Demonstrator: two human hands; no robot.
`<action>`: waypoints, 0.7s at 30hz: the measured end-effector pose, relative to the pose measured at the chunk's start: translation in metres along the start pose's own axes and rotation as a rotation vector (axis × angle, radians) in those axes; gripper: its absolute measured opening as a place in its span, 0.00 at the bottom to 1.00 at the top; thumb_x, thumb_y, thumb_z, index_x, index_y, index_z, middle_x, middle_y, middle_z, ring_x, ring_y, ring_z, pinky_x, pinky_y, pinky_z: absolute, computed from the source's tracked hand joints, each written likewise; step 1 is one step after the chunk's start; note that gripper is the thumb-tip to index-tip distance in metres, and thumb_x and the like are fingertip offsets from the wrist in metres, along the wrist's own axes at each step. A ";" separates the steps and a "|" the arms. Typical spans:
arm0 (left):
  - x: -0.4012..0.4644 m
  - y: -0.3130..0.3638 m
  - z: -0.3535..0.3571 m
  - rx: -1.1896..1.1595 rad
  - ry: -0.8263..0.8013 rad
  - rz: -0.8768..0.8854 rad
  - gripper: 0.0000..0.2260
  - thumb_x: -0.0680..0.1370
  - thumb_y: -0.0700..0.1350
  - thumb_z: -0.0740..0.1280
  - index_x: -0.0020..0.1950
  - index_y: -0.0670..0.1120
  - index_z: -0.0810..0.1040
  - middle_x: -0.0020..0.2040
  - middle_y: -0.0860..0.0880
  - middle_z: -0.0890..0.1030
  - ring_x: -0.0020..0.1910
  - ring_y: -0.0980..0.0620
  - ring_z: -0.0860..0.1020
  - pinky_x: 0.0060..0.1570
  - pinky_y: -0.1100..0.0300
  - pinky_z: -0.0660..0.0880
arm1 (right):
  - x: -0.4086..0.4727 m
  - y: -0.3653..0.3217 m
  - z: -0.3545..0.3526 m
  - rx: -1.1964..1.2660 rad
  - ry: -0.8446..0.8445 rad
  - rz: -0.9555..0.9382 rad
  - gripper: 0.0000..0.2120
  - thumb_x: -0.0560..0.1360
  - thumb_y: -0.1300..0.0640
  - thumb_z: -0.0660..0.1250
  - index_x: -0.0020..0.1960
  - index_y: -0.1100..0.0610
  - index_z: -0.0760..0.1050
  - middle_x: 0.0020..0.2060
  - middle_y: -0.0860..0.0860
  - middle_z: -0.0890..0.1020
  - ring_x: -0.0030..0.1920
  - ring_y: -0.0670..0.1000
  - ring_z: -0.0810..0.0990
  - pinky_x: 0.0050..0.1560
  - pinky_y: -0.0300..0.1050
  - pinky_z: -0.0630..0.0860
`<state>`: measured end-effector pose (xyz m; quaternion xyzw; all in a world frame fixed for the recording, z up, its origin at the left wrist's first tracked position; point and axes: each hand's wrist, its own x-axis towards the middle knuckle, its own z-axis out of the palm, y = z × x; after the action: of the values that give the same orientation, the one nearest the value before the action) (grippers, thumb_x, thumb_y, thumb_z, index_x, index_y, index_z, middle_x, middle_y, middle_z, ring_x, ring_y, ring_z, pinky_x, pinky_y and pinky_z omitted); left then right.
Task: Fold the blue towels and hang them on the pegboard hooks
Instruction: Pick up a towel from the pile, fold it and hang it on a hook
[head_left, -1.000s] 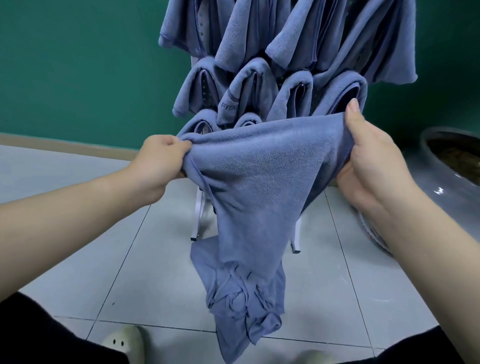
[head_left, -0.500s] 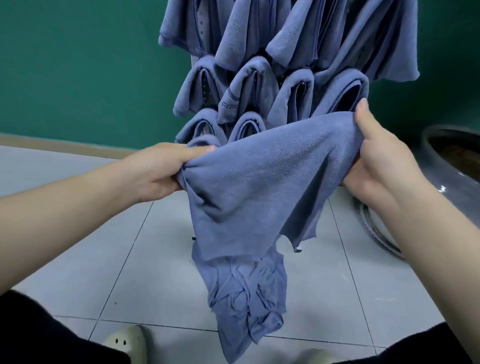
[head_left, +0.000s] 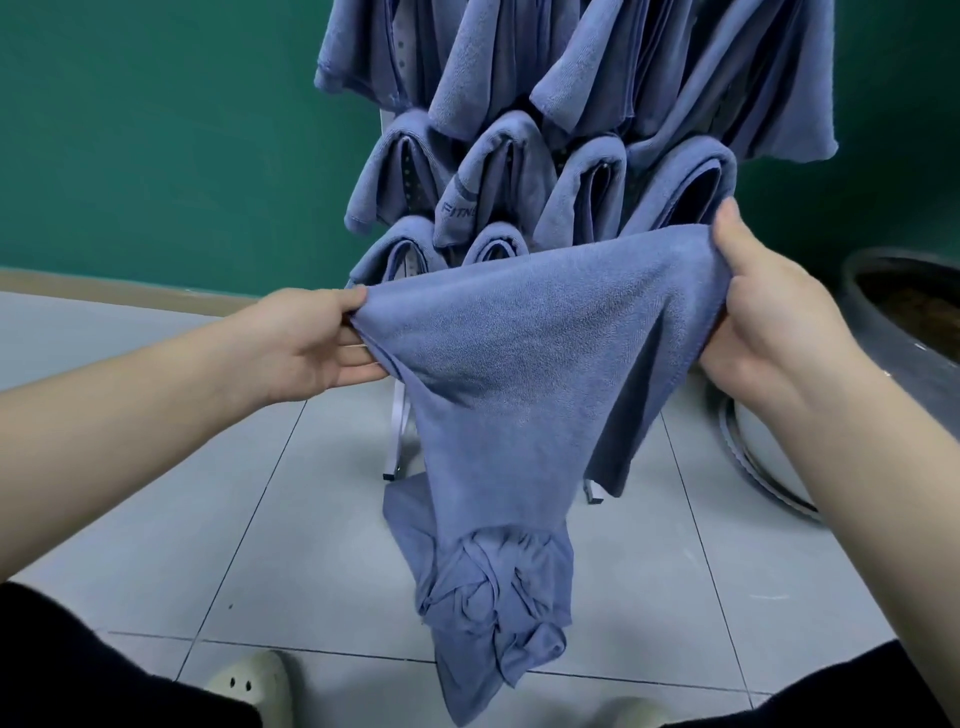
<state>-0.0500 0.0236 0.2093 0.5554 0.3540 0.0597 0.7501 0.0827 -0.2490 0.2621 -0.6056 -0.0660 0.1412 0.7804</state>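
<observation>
I hold a blue towel (head_left: 524, 374) stretched between both hands in front of the rack. My left hand (head_left: 306, 348) pinches its left top corner, my right hand (head_left: 769, 322) grips the right top corner. The towel's lower part hangs down in a crumpled bunch (head_left: 493, 613) above the floor. Behind it stands the white pegboard rack (head_left: 399, 431), almost fully covered by several folded blue towels (head_left: 488, 176) hanging on its hooks. The hooks themselves are hidden.
A green wall (head_left: 156, 130) rises behind the rack. A large dark pot (head_left: 904, 322) stands on the tiled floor (head_left: 208, 493) at the right. My light shoe (head_left: 249, 680) and dark trouser legs show at the bottom edge.
My left hand has slid along the top edge and now pinches the corner with fingers extended. The towel's top edge is pulled straighter, and more of its right flap hangs free.
</observation>
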 end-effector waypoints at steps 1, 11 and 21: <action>0.001 0.001 -0.001 -0.016 -0.012 0.011 0.13 0.87 0.50 0.58 0.55 0.45 0.78 0.39 0.47 0.87 0.36 0.49 0.87 0.38 0.53 0.84 | 0.001 0.001 -0.001 -0.015 -0.004 -0.001 0.18 0.84 0.45 0.63 0.62 0.57 0.80 0.53 0.53 0.88 0.53 0.53 0.88 0.57 0.53 0.82; -0.003 0.015 -0.009 -0.004 -0.276 0.276 0.12 0.83 0.41 0.63 0.65 0.44 0.80 0.63 0.45 0.84 0.59 0.51 0.84 0.58 0.56 0.82 | 0.029 0.016 -0.020 -0.169 -0.147 0.141 0.17 0.83 0.52 0.67 0.67 0.60 0.79 0.59 0.55 0.86 0.60 0.55 0.85 0.65 0.57 0.78; 0.005 0.012 -0.026 0.210 0.096 0.485 0.08 0.83 0.43 0.67 0.56 0.42 0.84 0.52 0.46 0.88 0.54 0.50 0.85 0.52 0.59 0.83 | 0.033 0.026 -0.021 -0.448 -0.094 0.074 0.11 0.82 0.50 0.68 0.46 0.54 0.83 0.38 0.47 0.86 0.36 0.46 0.83 0.45 0.43 0.81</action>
<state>-0.0586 0.0511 0.2138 0.6955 0.2500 0.2270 0.6343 0.1167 -0.2526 0.2298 -0.7583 -0.1099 0.1797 0.6169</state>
